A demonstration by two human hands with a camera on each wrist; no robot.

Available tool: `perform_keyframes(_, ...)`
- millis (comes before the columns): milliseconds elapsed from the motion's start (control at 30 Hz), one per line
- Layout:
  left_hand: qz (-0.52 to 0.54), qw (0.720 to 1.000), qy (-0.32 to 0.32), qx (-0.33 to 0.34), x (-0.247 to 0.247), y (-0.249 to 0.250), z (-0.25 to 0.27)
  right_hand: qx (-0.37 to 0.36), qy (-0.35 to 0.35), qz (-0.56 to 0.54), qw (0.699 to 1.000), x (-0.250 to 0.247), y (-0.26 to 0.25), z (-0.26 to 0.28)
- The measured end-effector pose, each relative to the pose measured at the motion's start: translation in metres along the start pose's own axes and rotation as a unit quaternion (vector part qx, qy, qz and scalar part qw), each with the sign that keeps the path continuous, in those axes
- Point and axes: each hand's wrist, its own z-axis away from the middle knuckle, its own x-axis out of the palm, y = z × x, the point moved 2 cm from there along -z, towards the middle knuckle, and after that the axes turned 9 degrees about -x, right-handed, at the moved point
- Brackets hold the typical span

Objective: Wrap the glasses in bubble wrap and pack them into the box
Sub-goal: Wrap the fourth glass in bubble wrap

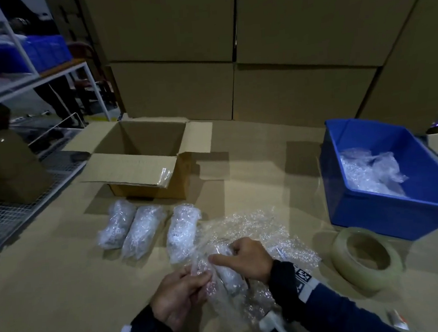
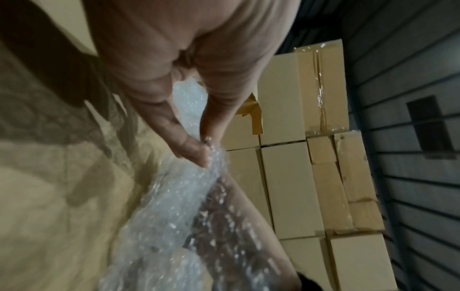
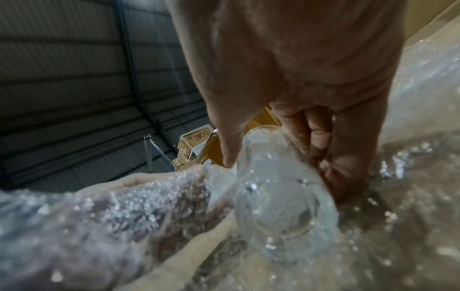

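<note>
My left fingers pinch the clear bubble wrap sheet's edge; my right fingers curl round the fragile, slippery clear drinking glass lying on the desk; best held mid-body

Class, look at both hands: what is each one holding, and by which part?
The left hand pinches the bubble wrap at its edge. The right hand grips the glass around its side.
</note>
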Motion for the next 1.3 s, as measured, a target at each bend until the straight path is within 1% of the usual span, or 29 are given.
perform_keyframes(100,-0.017,0.999,0.015,0.033,0.010,0.003,0.005,-0.015,0.010,0.021,1.000,-0.002,0.001,0.001)
perform_keyframes(200,-0.047,0.993,0.051,0.097,0.020,0.008,0.007,-0.023,0.014,0.036,0.999,-0.005,0.003,0.004)
perform_keyframes(300,-0.059,0.989,0.042,0.132,0.035,0.014,0.012,-0.033,0.020,0.048,0.998,-0.011,0.000,0.011)
perform_keyframes(367,-0.058,0.987,0.038,0.144,0.041,0.018,0.014,-0.022,0.024,0.022,0.999,-0.016,0.002,0.016)
perform_keyframes(400,-0.074,0.984,0.034,0.157,0.043,0.019,0.014,-0.012,0.032,-0.007,0.999,-0.018,0.005,0.020)
perform_keyframes(467,-0.148,0.971,0.023,0.187,0.045,0.021,0.012,-0.002,0.049,-0.058,0.997,-0.023,0.012,0.027)
perform_keyframes(500,-0.219,0.952,0.030,0.212,0.045,0.021,0.010,0.000,0.049,-0.070,0.996,-0.025,0.014,0.031)
perform_keyframes(533,-0.296,0.923,0.044,0.243,0.047,0.022,0.008,0.006,0.043,-0.083,0.996,-0.028,0.017,0.035)
perform_keyframes(600,-0.417,0.856,0.066,0.298,0.053,0.026,0.005,0.026,0.032,-0.123,0.992,-0.034,0.019,0.044)
perform_keyframes(667,-0.506,0.792,0.062,0.336,0.061,0.030,0.001,0.029,0.033,-0.145,0.988,-0.038,0.022,0.053)
perform_keyframes(733,-0.605,0.718,0.072,0.337,0.069,0.035,-0.003,0.021,0.050,-0.089,0.995,-0.045,0.024,0.061)
perform_keyframes(800,-0.682,0.656,0.071,0.316,0.075,0.040,-0.003,0.011,0.078,-0.010,0.997,-0.050,0.027,0.067)
perform_keyframes(833,-0.707,0.630,0.054,0.317,0.078,0.042,-0.004,0.004,0.097,0.018,0.995,-0.051,0.029,0.069)
perform_keyframes(900,-0.746,0.581,0.017,0.324,0.084,0.047,-0.005,-0.035,0.163,0.064,0.984,-0.054,0.033,0.075)
perform_keyframes(967,-0.782,0.534,-0.010,0.323,0.087,0.049,-0.010,-0.095,0.220,0.141,0.961,-0.054,0.035,0.081)
perform_keyframes(1000,-0.796,0.512,-0.021,0.322,0.089,0.049,-0.013,-0.119,0.224,0.172,0.952,-0.052,0.033,0.083)
perform_keyframes(1067,-0.819,0.474,-0.036,0.321,0.094,0.051,-0.021,-0.130,0.202,0.195,0.951,-0.046,0.029,0.084)
perform_keyframes(1133,-0.844,0.429,-0.045,0.318,0.100,0.055,-0.026,-0.122,0.166,0.205,0.957,-0.036,0.028,0.080)
perform_keyframes(1167,-0.853,0.410,-0.050,0.319,0.102,0.059,-0.028,-0.111,0.145,0.210,0.960,-0.032,0.026,0.077)
perform_keyframes(1200,-0.859,0.397,-0.055,0.319,0.106,0.062,-0.030,-0.098,0.128,0.217,0.963,-0.028,0.024,0.074)
perform_keyframes(1233,-0.860,0.393,-0.059,0.321,0.109,0.064,-0.031,-0.068,0.097,0.218,0.969,-0.026,0.022,0.071)
perform_keyframes(1267,-0.855,0.400,-0.061,0.323,0.113,0.067,-0.031,-0.033,0.074,0.211,0.974,-0.025,0.020,0.068)
perform_keyframes(1300,-0.846,0.418,-0.061,0.324,0.114,0.069,-0.033,-0.004,0.062,0.199,0.978,-0.025,0.018,0.065)
